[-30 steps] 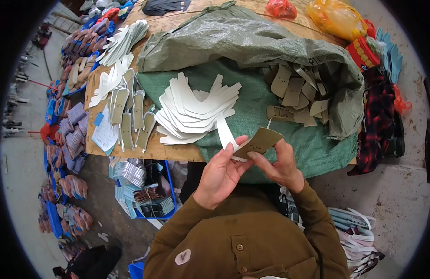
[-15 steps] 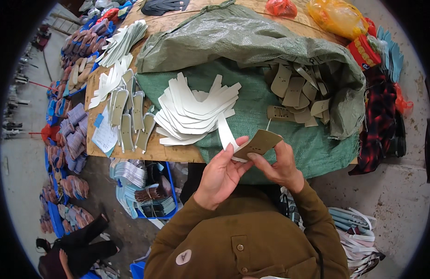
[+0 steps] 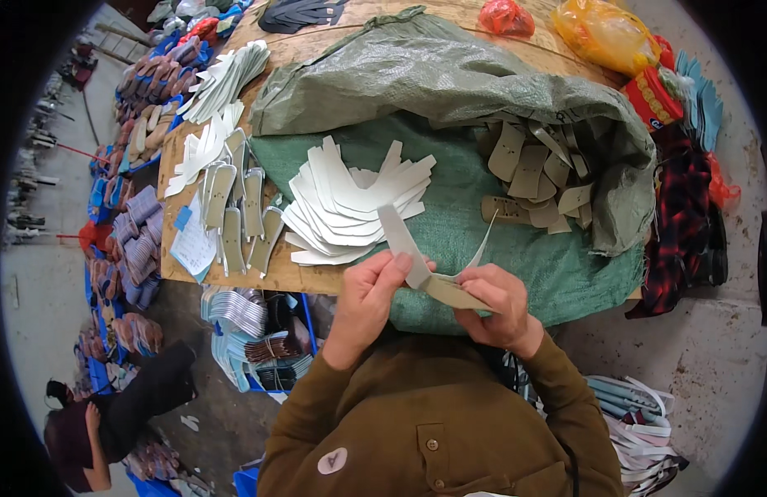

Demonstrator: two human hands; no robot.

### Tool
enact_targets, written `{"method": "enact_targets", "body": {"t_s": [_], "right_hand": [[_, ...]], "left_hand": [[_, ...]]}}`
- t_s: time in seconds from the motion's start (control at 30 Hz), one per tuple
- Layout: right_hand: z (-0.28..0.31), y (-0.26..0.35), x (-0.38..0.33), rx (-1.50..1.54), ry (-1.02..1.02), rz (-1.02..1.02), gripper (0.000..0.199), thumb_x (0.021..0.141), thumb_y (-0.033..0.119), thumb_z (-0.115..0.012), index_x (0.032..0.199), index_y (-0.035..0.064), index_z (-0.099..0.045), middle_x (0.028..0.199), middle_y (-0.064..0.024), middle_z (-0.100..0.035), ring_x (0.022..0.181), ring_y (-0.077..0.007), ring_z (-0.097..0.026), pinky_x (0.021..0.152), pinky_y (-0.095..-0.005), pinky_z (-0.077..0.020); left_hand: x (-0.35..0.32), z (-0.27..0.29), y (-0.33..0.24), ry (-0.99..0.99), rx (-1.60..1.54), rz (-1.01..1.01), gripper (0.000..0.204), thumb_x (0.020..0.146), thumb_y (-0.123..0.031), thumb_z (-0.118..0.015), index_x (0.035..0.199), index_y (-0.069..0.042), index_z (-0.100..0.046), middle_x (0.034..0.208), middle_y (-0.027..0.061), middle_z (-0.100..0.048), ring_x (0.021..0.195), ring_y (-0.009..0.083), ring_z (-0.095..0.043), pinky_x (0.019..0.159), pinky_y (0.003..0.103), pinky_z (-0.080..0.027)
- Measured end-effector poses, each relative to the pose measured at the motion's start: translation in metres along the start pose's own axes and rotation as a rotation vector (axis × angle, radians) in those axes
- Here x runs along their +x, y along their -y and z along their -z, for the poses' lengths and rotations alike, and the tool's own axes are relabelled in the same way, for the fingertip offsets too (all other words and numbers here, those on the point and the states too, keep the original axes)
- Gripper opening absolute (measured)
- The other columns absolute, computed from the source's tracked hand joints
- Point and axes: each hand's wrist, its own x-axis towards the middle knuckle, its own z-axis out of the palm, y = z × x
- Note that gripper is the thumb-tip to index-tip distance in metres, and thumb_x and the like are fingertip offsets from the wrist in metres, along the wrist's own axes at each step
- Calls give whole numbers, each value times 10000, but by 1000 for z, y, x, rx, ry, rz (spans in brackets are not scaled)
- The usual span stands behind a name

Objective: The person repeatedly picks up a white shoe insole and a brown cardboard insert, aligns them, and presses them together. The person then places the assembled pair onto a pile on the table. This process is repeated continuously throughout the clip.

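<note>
Above the table's near edge, my left hand (image 3: 365,302) pinches one arm of a white U-shaped strip (image 3: 397,236) between thumb and fingers. My right hand (image 3: 501,305) grips a curved beige sole board (image 3: 458,292) by its right end. The strip lies against the board, and its other narrow arm rises beside my right fingers. Just beyond my hands, a fanned pile of white U-shaped strips (image 3: 350,207) rests on green woven sacking (image 3: 450,166). To its right, several loose beige sole boards (image 3: 528,170) lie in the mouth of the sack.
White-edged beige boards (image 3: 232,240) sit on the wooden table (image 3: 313,280) at left, near more white strips (image 3: 226,79) and a paper sheet (image 3: 193,248). Below stands a blue crate (image 3: 309,319) of shoe parts. A person (image 3: 110,422) is at lower left. Plastic bags (image 3: 603,33) lie at far right.
My left hand has turned over, from palm up to gripping the strip's arm. The board has tipped flatter and moved lower, and the strip's other arm now shows more.
</note>
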Motion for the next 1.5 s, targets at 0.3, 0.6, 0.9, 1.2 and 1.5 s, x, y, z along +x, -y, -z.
{"method": "enact_targets", "body": {"t_s": [0.3,0.6,0.9,1.2,1.5], "right_hand": [[3,10,5,-113,62,78,384,710,27,-687,1053,10,-514,993,-145,-602,746,-298,-616,650,-372,-522],[-9,9,5,-153,14,37,376,713,7,-645,1060,17,-500,981,-137,-589,719,-275,-597,628,-363,-507],[-18,10,2,-203,32,-23,339,707,35,-647,1017,14,-513,887,-118,-549,673,-256,-560,591,-353,-480],[-24,15,5,-215,38,-66,338,695,37,-648,1001,5,-508,828,-105,-502,653,-260,-539,576,-364,-464],[-4,21,13,46,164,-233,404,733,7,-700,1095,3,-521,890,-148,-593,732,-336,-613,662,-386,-515]], "left_hand": [[-11,-8,-7,-241,702,-409,99,943,-70,-612,886,10,-620,622,129,-559,497,233,-530,492,358,-412],[-20,-23,-9,-235,836,-550,98,913,-6,-624,1000,26,-656,720,137,-615,576,279,-610,528,354,-469],[-29,-15,-11,-188,778,-411,173,891,28,-625,1061,29,-659,867,163,-682,653,263,-657,580,332,-506],[-28,-17,4,-280,789,-579,219,903,46,-586,1098,18,-682,823,124,-673,628,160,-564,567,264,-455],[-21,-8,-13,4,276,-305,233,963,-89,-569,1107,80,-640,1073,144,-666,960,198,-645,827,300,-495]]}}
